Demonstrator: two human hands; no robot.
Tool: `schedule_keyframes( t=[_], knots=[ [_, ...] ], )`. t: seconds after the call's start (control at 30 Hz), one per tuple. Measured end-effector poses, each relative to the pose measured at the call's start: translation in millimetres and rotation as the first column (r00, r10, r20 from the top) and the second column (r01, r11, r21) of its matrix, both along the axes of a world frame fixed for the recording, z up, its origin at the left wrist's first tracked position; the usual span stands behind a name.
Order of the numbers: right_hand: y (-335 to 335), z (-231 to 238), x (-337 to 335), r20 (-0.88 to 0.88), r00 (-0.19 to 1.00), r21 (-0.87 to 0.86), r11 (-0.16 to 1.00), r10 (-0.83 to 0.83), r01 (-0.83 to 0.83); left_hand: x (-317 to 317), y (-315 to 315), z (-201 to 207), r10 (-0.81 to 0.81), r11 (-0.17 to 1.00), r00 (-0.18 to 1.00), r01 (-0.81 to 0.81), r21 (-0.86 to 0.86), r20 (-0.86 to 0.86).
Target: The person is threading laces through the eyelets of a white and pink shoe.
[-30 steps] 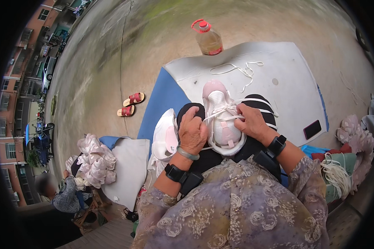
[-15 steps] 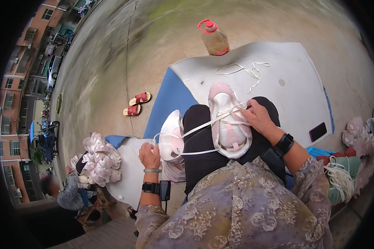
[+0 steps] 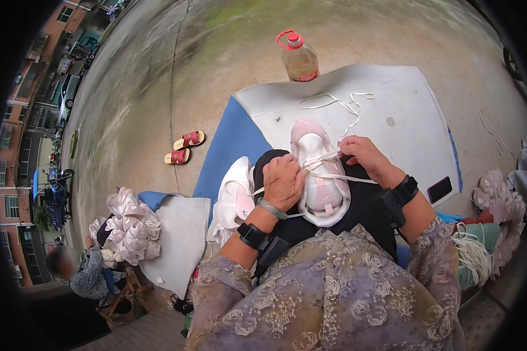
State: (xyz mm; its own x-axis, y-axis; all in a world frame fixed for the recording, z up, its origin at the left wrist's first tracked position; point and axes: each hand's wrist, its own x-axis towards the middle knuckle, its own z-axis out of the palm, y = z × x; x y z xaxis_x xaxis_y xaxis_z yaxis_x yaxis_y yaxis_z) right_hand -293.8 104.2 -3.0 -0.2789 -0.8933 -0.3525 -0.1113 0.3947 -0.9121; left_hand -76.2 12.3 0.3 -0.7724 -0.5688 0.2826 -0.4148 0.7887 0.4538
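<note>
A pink and white sneaker [image 3: 322, 193] rests on my lap with its toe pointing away from me. A white shoelace [image 3: 351, 178] crosses over its tongue, and part of it trails off to the right. My left hand [image 3: 284, 181] is closed at the sneaker's left side, pinching the lace near the eyelets. On the other side my right hand [image 3: 363, 157] pinches the lace with thumb and fingers, drawn a little away from the shoe. Beside my left knee lies another pink and white sneaker [image 3: 244, 202], partly covered by my left forearm.
A white sheet with a blue underside [image 3: 404, 93] spreads ahead, a loose shoelace [image 3: 351, 106] on it. Beyond stands a red-capped bottle [image 3: 300, 58]. Red slippers [image 3: 188, 139] lie left. A phone [image 3: 440, 190] and a lace bundle [image 3: 473, 254] are right. A person [image 3: 91, 275] sits left near piled shoes [image 3: 132, 225].
My left hand has moved right from beside the other sneaker to the sneaker on my lap. The lace it held stretched out is now gathered close to the shoe.
</note>
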Motion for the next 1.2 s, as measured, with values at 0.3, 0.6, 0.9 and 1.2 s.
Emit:
schedule_keyframes(
  t=[0.3, 0.6, 0.9, 1.2],
  knots=[
    [4.6, -1.2, -4.1, 0.584, 0.803, 0.085, 0.993, -0.121, 0.087, 24.5, 0.1, 29.2, -0.07, 0.927, 0.998, 0.063, 0.37, 0.006],
    [-3.0, -5.7, 20.9, 0.312, 0.949, 0.031, 0.998, 0.05, -0.063, 146.7, -0.4, 66.0, -0.055, 0.48, 0.997, -0.018, 0.877, 0.051],
    [10.9, 0.5, 27.0, 0.21, 0.978, -0.018, 1.0, 0.014, -0.01, 170.6, 20.3, 86.7, 0.194, 0.333, 0.979, -0.011, 0.943, -0.057],
    [83.8, 35.4, 20.7, -0.805, 0.589, -0.169, 0.924, 0.071, -0.343, 149.3, 0.4, 149.9, 0.162, 0.833, 0.956, 0.001, 0.554, -0.246]
  ],
)
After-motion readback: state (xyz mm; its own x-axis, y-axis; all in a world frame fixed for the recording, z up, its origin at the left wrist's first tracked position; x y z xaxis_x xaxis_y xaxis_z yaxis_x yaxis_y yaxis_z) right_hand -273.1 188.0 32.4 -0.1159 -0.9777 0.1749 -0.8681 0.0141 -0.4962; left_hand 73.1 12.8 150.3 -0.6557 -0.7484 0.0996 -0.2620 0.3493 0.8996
